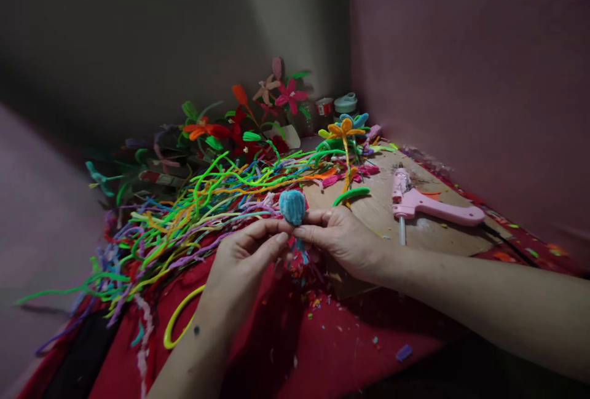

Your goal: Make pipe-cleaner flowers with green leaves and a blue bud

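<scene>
Between my two hands stands a rounded blue pipe-cleaner piece point(292, 206), like a petal or bud, with short blue ends hanging below it. My left hand point(255, 248) pinches its base from the left with thumb and forefinger. From the right, my right hand point(334, 236) grips the same base between thumb and fingers. The fingertips of both hands nearly meet there and hide the lower part. Just behind lie the tips of many loose coloured pipe cleaners point(184, 227).
A pink glue gun point(437, 207) lies on a wooden board point(442, 239) at right, its cord running off. Finished pipe-cleaner flowers point(290, 96) stand at the back by the walls. A yellow-orange flower point(345, 131) leans over the board. Fuzzy scraps litter the red cloth point(350, 350).
</scene>
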Available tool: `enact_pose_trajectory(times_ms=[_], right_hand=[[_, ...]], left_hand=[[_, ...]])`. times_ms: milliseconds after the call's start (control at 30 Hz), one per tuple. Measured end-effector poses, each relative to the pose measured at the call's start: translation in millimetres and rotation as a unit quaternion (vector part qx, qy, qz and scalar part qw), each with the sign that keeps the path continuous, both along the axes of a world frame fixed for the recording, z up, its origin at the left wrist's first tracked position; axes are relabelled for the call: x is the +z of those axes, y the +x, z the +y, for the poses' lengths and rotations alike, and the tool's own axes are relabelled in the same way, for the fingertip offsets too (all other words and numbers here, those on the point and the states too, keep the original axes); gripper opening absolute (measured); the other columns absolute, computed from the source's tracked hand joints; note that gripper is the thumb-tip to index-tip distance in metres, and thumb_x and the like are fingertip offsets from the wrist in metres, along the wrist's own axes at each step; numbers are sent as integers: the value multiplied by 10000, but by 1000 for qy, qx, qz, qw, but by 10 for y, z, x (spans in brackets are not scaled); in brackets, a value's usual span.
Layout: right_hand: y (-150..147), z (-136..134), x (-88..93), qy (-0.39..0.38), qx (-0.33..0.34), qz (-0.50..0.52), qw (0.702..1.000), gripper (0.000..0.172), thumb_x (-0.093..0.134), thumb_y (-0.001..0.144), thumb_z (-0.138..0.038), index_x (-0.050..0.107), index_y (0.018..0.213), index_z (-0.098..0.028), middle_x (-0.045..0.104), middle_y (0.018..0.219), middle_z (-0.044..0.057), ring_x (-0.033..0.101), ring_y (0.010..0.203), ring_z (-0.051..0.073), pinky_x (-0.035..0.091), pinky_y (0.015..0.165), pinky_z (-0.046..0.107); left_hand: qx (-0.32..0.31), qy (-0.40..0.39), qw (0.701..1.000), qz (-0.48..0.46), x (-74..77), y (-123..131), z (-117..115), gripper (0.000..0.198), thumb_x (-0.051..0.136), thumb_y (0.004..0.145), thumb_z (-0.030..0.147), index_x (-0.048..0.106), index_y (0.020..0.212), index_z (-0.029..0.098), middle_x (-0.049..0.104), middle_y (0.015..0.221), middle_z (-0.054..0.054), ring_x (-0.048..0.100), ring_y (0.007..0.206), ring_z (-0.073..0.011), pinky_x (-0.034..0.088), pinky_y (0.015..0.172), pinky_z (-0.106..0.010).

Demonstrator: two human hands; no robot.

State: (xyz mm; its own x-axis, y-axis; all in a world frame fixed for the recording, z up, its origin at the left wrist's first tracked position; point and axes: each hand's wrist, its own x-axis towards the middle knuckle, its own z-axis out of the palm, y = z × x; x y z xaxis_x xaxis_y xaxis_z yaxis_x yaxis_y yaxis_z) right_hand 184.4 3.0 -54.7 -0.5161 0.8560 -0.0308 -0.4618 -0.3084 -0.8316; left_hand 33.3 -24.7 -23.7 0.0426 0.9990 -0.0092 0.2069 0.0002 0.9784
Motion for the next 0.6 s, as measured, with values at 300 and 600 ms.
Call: enact_pose_trajectory(times_ms=[300, 600], right_hand=[[27, 3, -14, 115, -28, -94, 989, 191, 618, 732, -246, 715, 864, -147, 554, 585, -33, 463, 543, 78, 400, 587, 230], [71, 0, -25, 309, -83, -202, 926, 254, 479, 756, -79, 716, 766, -170, 601, 723, -1, 529, 745, 135, 415, 804, 283]], left_hand=[[57, -17, 998, -16, -21, 74, 19, 148, 700, 688, 259, 616, 729, 145, 568, 499, 37, 486, 404, -68, 355, 387, -159], [75, 7, 996, 40, -12, 144, -24, 142, 687, 657, 243, 604, 611, 137, 513, 463, 46, 399, 413, -53, 311, 399, -160]])
